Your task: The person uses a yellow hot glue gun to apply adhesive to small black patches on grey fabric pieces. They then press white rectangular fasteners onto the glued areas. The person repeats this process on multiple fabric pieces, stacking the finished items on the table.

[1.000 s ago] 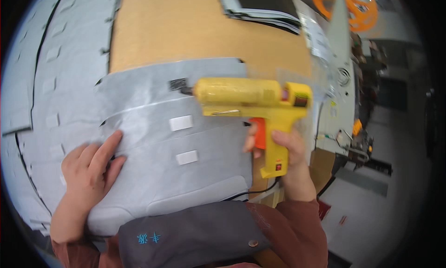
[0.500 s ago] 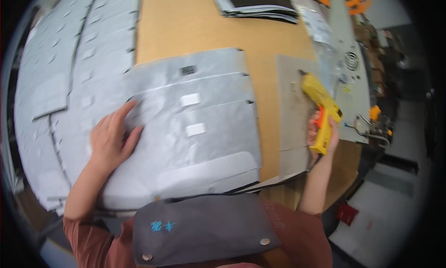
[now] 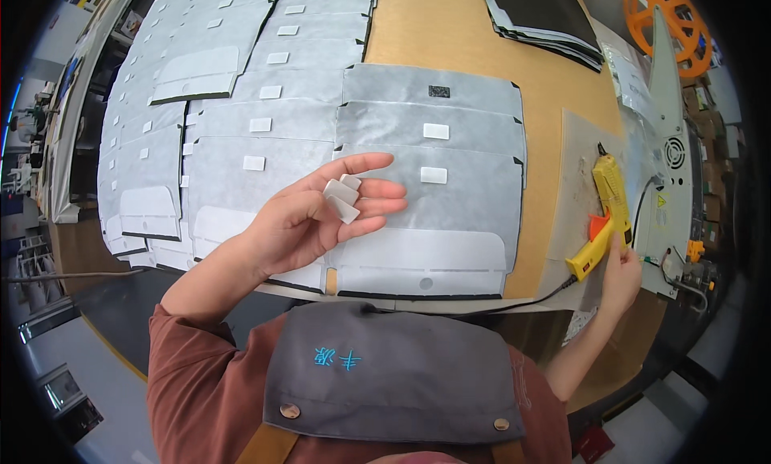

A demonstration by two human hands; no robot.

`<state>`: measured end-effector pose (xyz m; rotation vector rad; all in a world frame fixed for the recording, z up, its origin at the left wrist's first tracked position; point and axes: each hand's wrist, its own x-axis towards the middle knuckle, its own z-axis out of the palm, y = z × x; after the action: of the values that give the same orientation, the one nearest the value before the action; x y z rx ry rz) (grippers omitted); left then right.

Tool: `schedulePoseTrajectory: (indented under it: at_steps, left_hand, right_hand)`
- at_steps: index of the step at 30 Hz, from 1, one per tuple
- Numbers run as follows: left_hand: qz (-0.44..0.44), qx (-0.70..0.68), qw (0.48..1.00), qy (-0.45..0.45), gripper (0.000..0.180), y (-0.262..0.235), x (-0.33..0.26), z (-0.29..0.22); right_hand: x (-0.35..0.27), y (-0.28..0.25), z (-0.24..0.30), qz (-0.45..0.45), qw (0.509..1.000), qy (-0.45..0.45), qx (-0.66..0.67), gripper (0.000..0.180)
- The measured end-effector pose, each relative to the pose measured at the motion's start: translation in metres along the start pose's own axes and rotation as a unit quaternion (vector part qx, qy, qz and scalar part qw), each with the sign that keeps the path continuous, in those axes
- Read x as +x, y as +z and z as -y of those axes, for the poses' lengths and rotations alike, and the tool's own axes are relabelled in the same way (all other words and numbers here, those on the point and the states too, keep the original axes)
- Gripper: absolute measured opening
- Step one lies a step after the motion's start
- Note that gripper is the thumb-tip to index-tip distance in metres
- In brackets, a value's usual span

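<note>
My left hand (image 3: 301, 223) is held palm up over the fabric, fingers stretched out. Several small white rectangular pieces (image 3: 343, 195) lie in it at the base of its fingers, partly under the thumb side. At the right, a yellow hot glue gun (image 3: 612, 192) with an orange trigger rests over a translucent sheet (image 3: 572, 187). My right hand (image 3: 622, 273) is at the gun's rear, bunched fingertips touching its body. Between the hands lies a grey fabric panel (image 3: 474, 203) bearing two white rectangles in a column and a dark printed patch.
More grey panels (image 3: 217, 86) with white rectangles overlap across the left of the tan table (image 3: 434, 30). Dark sheets (image 3: 546, 18) are stacked at the back. A machine (image 3: 671, 215) with an orange reel (image 3: 668, 26) stands right. The gun's black cord (image 3: 554, 291) runs along the near edge.
My left hand has lifted off the panels and turned palm up, showing the white pieces. My right hand has shifted from wrapping the glue gun's handle to touching its rear. The view has swung left.
</note>
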<state>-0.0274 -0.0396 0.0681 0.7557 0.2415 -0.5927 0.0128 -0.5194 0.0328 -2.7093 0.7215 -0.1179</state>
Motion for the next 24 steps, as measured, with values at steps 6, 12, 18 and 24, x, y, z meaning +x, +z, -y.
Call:
schedulePoseTrajectory:
  at_steps: [6, 12, 18, 24]
  left_hand:
    - [0.031, -0.075, 0.997, 0.007, 0.064, 0.018, 0.014, 0.026]
    - [0.074, -0.093, 0.991, 0.06, 0.064, 0.032, 0.03, 0.048]
    - [0.075, -0.098, 0.988, 0.092, 0.058, 0.029, 0.036, 0.053]
    - [-0.017, -0.022, 0.997, 0.067, 0.037, 0.002, 0.041, 0.046]
  right_hand:
    - [-0.08, 0.001, 0.101, 0.005, 0.918, -0.279, 0.28, 0.011]
    - [-0.133, 0.034, 0.193, 0.117, 0.815, -0.475, 0.31, 0.024]
    - [-0.134, 0.054, 0.2, 0.18, 0.811, -0.464, 0.309, 0.017]
    - [-0.12, 0.042, 0.202, 0.261, 0.816, -0.41, 0.314, 0.012]
